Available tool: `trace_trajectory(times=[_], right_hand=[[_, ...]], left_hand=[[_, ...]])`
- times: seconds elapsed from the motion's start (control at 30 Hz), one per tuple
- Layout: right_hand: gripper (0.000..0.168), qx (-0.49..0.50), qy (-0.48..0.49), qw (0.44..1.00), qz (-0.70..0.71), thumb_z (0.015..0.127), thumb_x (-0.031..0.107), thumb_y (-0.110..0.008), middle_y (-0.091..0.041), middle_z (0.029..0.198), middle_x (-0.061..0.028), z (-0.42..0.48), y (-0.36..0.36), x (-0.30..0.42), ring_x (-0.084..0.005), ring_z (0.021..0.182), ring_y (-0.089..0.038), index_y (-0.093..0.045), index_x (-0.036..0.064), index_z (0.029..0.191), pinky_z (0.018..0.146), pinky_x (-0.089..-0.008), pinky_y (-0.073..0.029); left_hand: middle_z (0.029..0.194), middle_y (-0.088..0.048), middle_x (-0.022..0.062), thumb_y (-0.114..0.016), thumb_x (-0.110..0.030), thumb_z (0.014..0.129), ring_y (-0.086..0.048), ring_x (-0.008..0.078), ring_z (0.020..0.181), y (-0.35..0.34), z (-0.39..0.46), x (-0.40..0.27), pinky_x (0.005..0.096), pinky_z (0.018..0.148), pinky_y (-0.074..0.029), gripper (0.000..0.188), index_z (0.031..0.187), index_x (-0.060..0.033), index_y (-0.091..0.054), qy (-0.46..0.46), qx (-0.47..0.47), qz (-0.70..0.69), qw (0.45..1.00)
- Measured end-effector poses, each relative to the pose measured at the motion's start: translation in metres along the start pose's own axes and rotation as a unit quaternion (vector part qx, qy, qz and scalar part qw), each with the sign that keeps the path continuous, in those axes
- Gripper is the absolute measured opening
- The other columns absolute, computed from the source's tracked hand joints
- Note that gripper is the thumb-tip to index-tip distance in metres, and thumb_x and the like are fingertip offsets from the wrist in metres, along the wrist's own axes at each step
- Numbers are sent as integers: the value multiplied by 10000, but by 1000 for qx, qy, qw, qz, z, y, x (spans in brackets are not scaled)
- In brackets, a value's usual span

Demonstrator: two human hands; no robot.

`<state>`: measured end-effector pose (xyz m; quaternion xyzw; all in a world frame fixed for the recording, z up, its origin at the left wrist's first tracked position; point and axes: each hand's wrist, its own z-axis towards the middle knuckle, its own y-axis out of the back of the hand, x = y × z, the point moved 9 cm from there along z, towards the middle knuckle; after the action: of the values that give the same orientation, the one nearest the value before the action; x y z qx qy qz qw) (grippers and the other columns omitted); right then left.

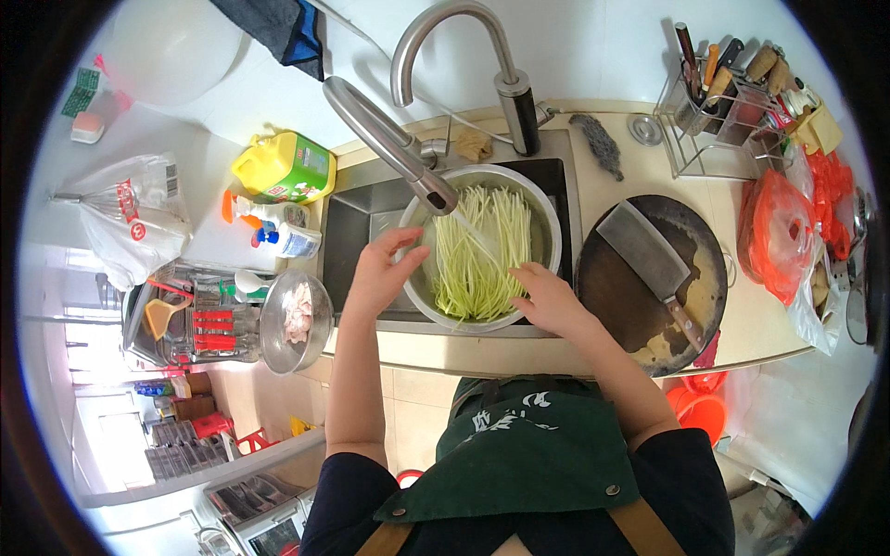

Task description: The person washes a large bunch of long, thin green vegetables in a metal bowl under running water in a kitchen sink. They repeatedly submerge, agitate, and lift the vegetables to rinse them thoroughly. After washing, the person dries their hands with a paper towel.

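Observation:
A round steel basin (554, 226) sits over the sink and holds a bundle of pale green-yellow stems (480, 257), perhaps garlic chives, lying lengthwise in water. From the pull-out faucet head (436, 194) a stream of water runs onto them. My left hand (386, 271) is at the basin's left rim, fingers apart and holding nothing. My right hand (549, 299) reaches over the lower right rim, its fingertips at the edge of the stems; its thumb and fingers are spread.
To the right, a cleaver (646, 250) lies on a round, dark chopping block (605, 299). A glass bowl with raw meat (297, 313) stands at the left, by a yellow detergent jug (285, 167). A second faucet (518, 104) and a knife rack (723, 118) are behind.

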<state>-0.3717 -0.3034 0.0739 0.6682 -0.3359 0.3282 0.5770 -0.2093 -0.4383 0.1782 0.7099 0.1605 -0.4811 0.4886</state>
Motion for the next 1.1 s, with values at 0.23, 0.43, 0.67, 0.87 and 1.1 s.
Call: trace_trajectory(times=[0.23,0.43,0.67,0.87,1.1], right_hand=[[495,-37,56,927,-370,747,116,-593,-381,1299,-218,7,-35,-6,-348,1165,-424,-467,31,1218,947,-395,-376],[427,-16,7,997,-73,756,129,-597,-421,1251,-195,-37,-29,-28,-356,1123,-431,-505,35,1162,921,-410,-384],[409,-18,-12,997,-78,779,157,-585,-433,1260,-164,-65,-28,-48,-346,1133,-432,-506,35,1161,932,-415,-380],[385,-2,16,998,-62,786,153,-594,-442,1244,-182,-52,-28,-35,-346,1135,-431,-515,2,1131,930,-400,-375],[394,85,84,990,-77,797,152,-585,-443,1225,-203,-36,-55,-17,-360,1139,-420,-504,-22,1141,930,-408,-370]], left_hand=[[1168,-535,141,-632,-322,782,-470,290,1132,-72,-24,108,452,945,-344,484,1197,-107,-506,160,123,359,911],[1147,-532,164,-651,-279,752,-493,321,1075,-79,-88,107,481,945,-327,332,1034,-108,-612,61,-44,198,977],[990,-608,146,-665,-201,734,-562,316,947,-45,-193,157,387,827,-433,213,896,-64,-645,157,-227,138,951],[966,-617,135,-656,-276,733,-585,298,903,-39,-290,194,387,795,-461,246,879,-78,-661,312,-261,183,895],[899,-643,155,-582,-430,747,-602,298,893,-143,-494,275,390,794,-472,384,885,-85,-678,594,-166,45,785]])
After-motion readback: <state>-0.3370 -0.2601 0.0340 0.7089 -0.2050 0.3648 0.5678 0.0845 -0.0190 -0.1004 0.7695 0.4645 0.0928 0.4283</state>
